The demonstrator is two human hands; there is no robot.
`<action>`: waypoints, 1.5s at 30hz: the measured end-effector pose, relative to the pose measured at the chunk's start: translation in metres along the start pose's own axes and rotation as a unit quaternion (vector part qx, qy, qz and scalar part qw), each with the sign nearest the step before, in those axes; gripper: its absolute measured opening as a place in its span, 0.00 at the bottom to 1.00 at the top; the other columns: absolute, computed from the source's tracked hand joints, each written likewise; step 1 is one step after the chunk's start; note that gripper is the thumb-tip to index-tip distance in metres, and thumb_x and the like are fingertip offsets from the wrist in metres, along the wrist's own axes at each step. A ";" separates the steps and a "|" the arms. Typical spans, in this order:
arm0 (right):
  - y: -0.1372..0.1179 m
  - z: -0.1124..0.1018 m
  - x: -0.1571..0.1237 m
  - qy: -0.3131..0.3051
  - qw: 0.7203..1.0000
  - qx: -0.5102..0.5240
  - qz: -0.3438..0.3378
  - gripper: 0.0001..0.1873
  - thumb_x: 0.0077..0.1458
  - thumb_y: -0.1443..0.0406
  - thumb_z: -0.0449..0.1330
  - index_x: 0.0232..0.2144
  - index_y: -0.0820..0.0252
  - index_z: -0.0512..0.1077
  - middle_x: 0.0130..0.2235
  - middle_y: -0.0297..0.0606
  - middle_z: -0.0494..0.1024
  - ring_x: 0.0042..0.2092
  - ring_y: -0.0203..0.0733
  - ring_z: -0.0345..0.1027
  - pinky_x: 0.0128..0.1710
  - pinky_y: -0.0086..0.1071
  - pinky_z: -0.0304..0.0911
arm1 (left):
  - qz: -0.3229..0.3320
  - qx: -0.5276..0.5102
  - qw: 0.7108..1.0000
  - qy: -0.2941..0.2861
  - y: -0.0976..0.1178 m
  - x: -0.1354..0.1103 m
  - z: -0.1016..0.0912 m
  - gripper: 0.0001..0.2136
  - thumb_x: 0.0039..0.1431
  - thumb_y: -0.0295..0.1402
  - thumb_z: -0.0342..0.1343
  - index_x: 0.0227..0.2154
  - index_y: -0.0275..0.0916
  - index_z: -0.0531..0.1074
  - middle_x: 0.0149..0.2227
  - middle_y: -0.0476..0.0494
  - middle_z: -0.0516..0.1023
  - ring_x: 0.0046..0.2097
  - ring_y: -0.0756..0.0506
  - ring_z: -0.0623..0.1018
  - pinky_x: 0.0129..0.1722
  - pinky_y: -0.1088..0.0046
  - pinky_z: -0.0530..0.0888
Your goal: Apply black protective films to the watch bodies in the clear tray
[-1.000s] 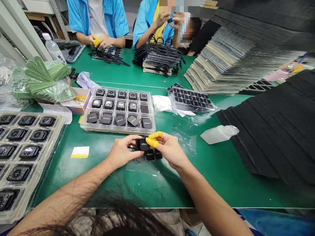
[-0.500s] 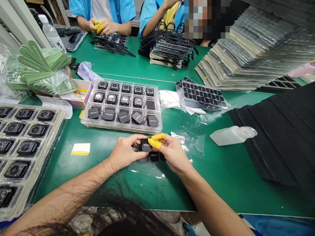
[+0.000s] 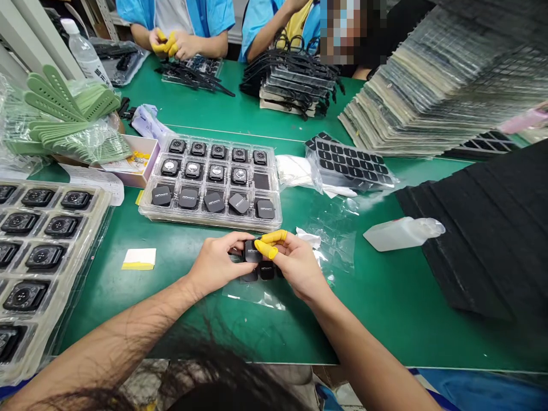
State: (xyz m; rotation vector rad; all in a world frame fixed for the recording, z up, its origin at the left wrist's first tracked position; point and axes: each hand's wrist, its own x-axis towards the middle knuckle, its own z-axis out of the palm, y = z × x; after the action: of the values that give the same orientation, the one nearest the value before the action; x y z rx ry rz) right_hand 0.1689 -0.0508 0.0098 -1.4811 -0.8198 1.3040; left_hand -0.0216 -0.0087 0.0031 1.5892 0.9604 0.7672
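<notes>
My left hand grips a black smartwatch case by its edges, between thumb and fingers. A dark square face with white lettering is turned up toward me. From the other side my right hand, with yellow covers on thumb and finger, is closed on the case's right edge. Under the hands lies a clear sheet bearing black lettered squares, partly hidden. Just beyond stands a clear plastic tray with several watch cases; lettered squares cover those in its front row, and one pocket at the right holds none.
Another tray of watch cases stands at left, near green straps and a small box. A translucent bottle lies at right beside black sheets. Stacked trays rise behind. Two co-workers sit across the green table.
The view has shifted slightly, so things sit a little further left and up. Both hands stay on the smartwatch case, with hardly any movement.
</notes>
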 end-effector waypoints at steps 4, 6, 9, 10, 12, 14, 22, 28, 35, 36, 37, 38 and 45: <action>0.004 -0.003 -0.003 0.033 0.997 -0.044 -0.056 0.28 0.41 0.49 0.82 0.42 0.52 0.80 0.36 0.33 0.82 0.32 0.40 0.77 0.34 0.35 0.75 | 0.001 0.003 1.000 -0.003 0.001 -0.001 -0.001 0.23 0.51 0.30 0.71 0.52 0.35 0.84 0.40 0.44 0.90 0.41 0.39 0.89 0.53 0.60 0.86; 0.004 -0.006 -0.005 0.020 0.996 -0.059 -0.056 0.27 0.46 0.48 0.80 0.44 0.52 0.80 0.35 0.33 0.82 0.31 0.41 0.77 0.33 0.36 0.76 | 0.005 -0.001 1.000 -0.004 0.001 0.000 -0.001 0.22 0.51 0.31 0.72 0.51 0.36 0.84 0.40 0.44 0.91 0.41 0.39 0.89 0.52 0.60 0.87; 0.001 -0.007 -0.006 -0.026 0.998 -0.045 -0.036 0.26 0.47 0.48 0.80 0.43 0.51 0.79 0.36 0.34 0.82 0.31 0.41 0.77 0.33 0.37 0.76 | 0.007 -0.004 1.000 0.000 0.000 0.000 -0.001 0.23 0.50 0.31 0.73 0.51 0.38 0.83 0.40 0.44 0.91 0.41 0.40 0.89 0.51 0.61 0.87; 0.000 -0.006 -0.006 -0.037 0.998 -0.033 -0.030 0.26 0.46 0.49 0.80 0.42 0.51 0.79 0.36 0.34 0.83 0.31 0.40 0.77 0.33 0.36 0.77 | 0.007 -0.002 1.000 0.002 0.000 0.000 -0.001 0.23 0.50 0.31 0.73 0.51 0.39 0.83 0.40 0.45 0.91 0.41 0.40 0.89 0.51 0.62 0.86; -0.003 -0.004 -0.007 -0.049 0.999 -0.007 -0.014 0.27 0.43 0.51 0.82 0.42 0.52 0.78 0.37 0.33 0.83 0.31 0.40 0.77 0.34 0.36 0.77 | 0.008 0.004 1.000 0.010 0.000 -0.001 0.000 0.22 0.50 0.31 0.72 0.51 0.40 0.84 0.40 0.47 0.91 0.42 0.42 0.89 0.52 0.64 0.86; -0.004 -0.002 -0.007 -0.046 0.999 0.005 -0.001 0.28 0.40 0.53 0.83 0.41 0.52 0.78 0.36 0.32 0.82 0.31 0.39 0.77 0.33 0.34 0.75 | 0.013 0.009 1.000 0.017 0.001 -0.002 -0.001 0.21 0.51 0.32 0.73 0.50 0.41 0.84 0.41 0.47 0.91 0.43 0.42 0.89 0.52 0.65 0.86; -0.003 0.003 -0.010 0.011 1.000 0.000 -0.009 0.30 0.35 0.54 0.84 0.39 0.54 0.78 0.38 0.34 0.82 0.34 0.40 0.77 0.33 0.34 0.76 | 0.063 0.057 0.996 0.027 0.000 -0.002 -0.001 0.19 0.54 0.32 0.73 0.50 0.41 0.85 0.44 0.45 0.90 0.42 0.40 0.89 0.50 0.65 0.87; -0.005 0.007 -0.013 0.031 0.999 0.016 -0.002 0.30 0.35 0.55 0.84 0.40 0.56 0.79 0.36 0.35 0.83 0.33 0.40 0.77 0.34 0.36 0.76 | 0.076 0.109 0.990 0.037 -0.002 -0.004 0.000 0.19 0.55 0.29 0.71 0.51 0.42 0.85 0.44 0.46 0.90 0.42 0.41 0.89 0.49 0.65 0.86; -0.001 0.009 -0.011 0.028 0.999 0.029 0.001 0.29 0.38 0.54 0.83 0.41 0.55 0.79 0.34 0.34 0.83 0.34 0.42 0.78 0.37 0.37 0.76 | 0.081 0.138 0.986 0.049 -0.004 -0.004 0.000 0.19 0.56 0.30 0.70 0.52 0.43 0.84 0.43 0.48 0.90 0.42 0.42 0.88 0.48 0.66 0.86; 0.000 0.008 -0.010 0.026 0.999 0.030 0.000 0.29 0.37 0.54 0.84 0.40 0.55 0.79 0.35 0.35 0.83 0.34 0.42 0.78 0.36 0.37 0.76 | 0.080 0.139 0.986 0.050 -0.004 -0.004 0.000 0.19 0.56 0.30 0.71 0.52 0.44 0.84 0.43 0.48 0.90 0.42 0.42 0.88 0.48 0.67 0.86; 0.000 0.007 -0.009 0.022 0.999 0.031 0.000 0.29 0.36 0.53 0.84 0.39 0.54 0.79 0.35 0.35 0.83 0.34 0.42 0.77 0.36 0.37 0.76 | 0.078 0.138 0.986 0.051 -0.004 -0.004 0.000 0.19 0.56 0.30 0.71 0.52 0.44 0.84 0.43 0.48 0.90 0.42 0.42 0.88 0.48 0.67 0.86; 0.000 0.006 -0.008 0.015 0.999 0.033 0.002 0.29 0.36 0.52 0.85 0.37 0.54 0.79 0.35 0.35 0.83 0.33 0.41 0.76 0.36 0.37 0.76 | 0.074 0.134 0.987 0.051 -0.004 -0.003 0.000 0.19 0.55 0.30 0.71 0.52 0.44 0.84 0.43 0.49 0.90 0.43 0.42 0.89 0.48 0.67 0.86; -0.009 -0.008 -0.004 -0.026 0.994 0.088 0.057 0.29 0.31 0.47 0.85 0.30 0.53 0.81 0.37 0.34 0.82 0.38 0.40 0.77 0.40 0.35 0.79 | 0.042 0.083 0.995 0.031 -0.006 -0.001 -0.001 0.22 0.51 0.28 0.71 0.52 0.43 0.84 0.42 0.50 0.90 0.44 0.43 0.89 0.52 0.68 0.86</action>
State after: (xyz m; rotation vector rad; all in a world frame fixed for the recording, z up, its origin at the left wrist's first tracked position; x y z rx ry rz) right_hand 0.1766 -0.0534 0.0198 -1.3749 -0.6444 1.4660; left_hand -0.0245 -0.0085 -0.0022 1.7677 1.0292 0.8153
